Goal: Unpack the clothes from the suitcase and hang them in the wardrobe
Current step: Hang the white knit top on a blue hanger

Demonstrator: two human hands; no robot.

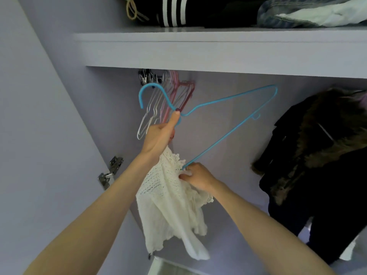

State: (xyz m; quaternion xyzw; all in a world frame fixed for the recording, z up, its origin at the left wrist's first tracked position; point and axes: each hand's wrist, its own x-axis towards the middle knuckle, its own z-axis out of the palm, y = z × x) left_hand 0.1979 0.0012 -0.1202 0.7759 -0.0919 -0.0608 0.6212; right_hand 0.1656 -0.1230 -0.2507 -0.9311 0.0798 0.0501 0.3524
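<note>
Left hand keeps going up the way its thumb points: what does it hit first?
Probably the bunch of empty hangers behind the blue hanger that the left hand holds; depth is unclear.

Two bare forearms are showing from the lower edge, no sleeves, watches or bracelets covering them. The left hand (158, 138) is wearing dark reddish polish on its thumbnail. The right hand (198, 178) is wearing no rings that can be made out.
</note>
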